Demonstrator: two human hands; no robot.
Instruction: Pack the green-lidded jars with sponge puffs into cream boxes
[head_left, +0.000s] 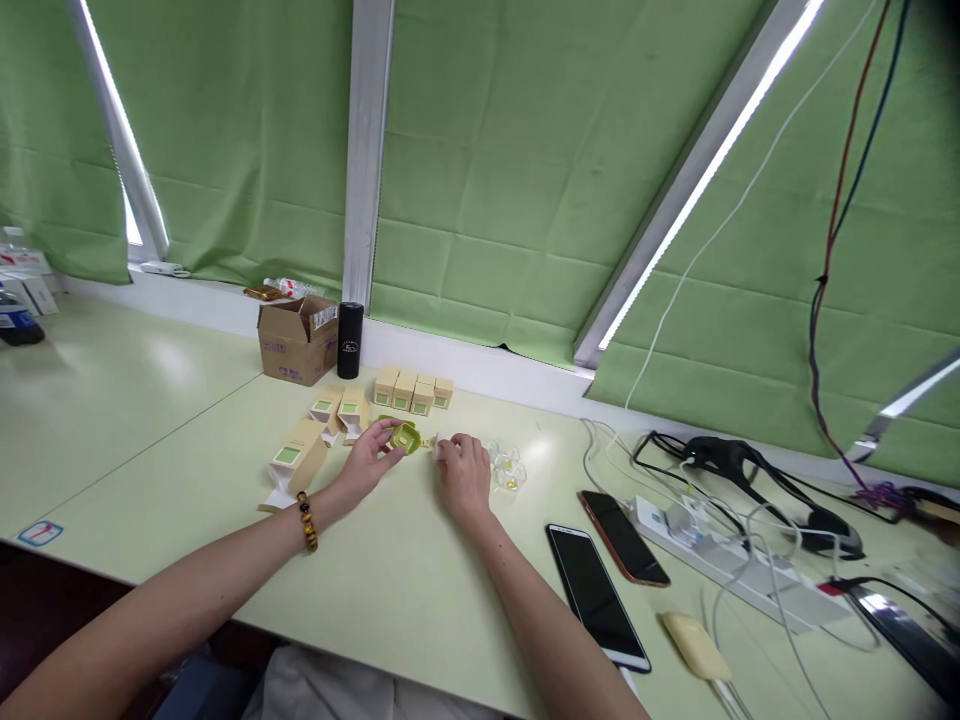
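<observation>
My left hand (pixel 367 463), with a beaded bracelet at the wrist, is closed on a small green flower-shaped cup (pixel 406 437), held by its rim above the table. To its right, my right hand (pixel 463 478) pinches a small whitish piece (pixel 439 446) whose kind I cannot make out. Just beyond the right hand lie several clear plastic cups (pixel 511 473) with something yellow in them. Opened cream cartons (pixel 298 455) lie left of my left hand. Behind the hands stand several closed small cream boxes (pixel 403 390) in a group.
A cardboard box (pixel 298 345) and a black tumbler (pixel 349 341) stand at the back. On the right lie a white phone (pixel 596 595), a dark phone (pixel 624 538), a power strip (pixel 735 565) with tangled cables, a black headset (pixel 772 490) and a yellow power adapter (pixel 696 645).
</observation>
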